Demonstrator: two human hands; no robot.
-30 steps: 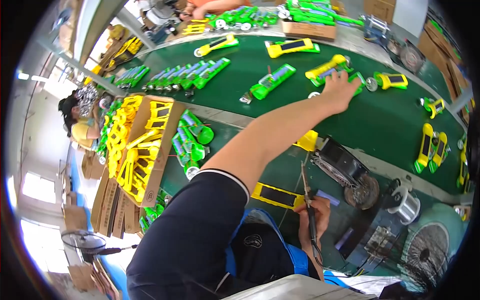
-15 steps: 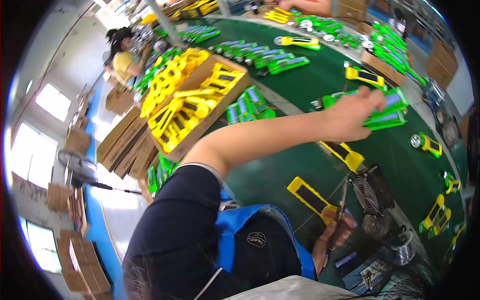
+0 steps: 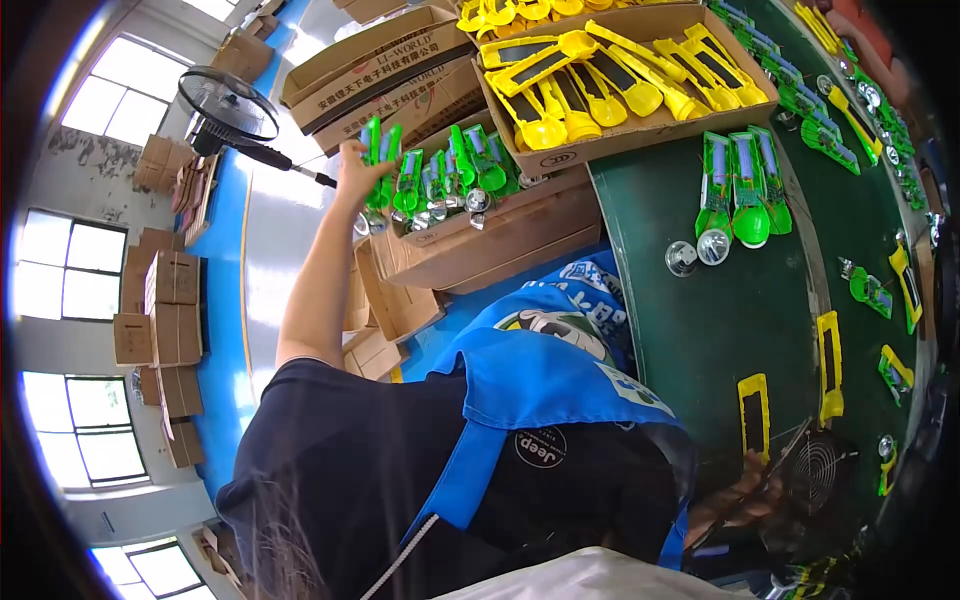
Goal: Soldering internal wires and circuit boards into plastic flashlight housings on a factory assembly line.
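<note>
Far out to the left, my left hand (image 3: 358,175) is curled round green flashlight bodies (image 3: 376,145) at the end of a cardboard box (image 3: 425,236). More green flashlight bodies (image 3: 460,165) with silver reflector heads stand in that box. Low on the right, my right hand (image 3: 742,498) is dim and partly blurred. Its fingers close round a thin rod-shaped tool (image 3: 790,440), beside the lower end of a yellow casing frame (image 3: 755,415). A second yellow frame (image 3: 830,370) lies just beyond it on the green table (image 3: 680,330).
A carton of yellow casings (image 3: 620,85) sits on the table's edge. Several green bodies (image 3: 745,185) lie beside it. A small fan (image 3: 818,470) is near my right hand. A standing fan (image 3: 225,115) and stacked cartons (image 3: 170,310) are on the left.
My left hand has gone from green bodies on the table across to the box at far left. The view has turned left. My right hand stays by the yellow frame and tool.
</note>
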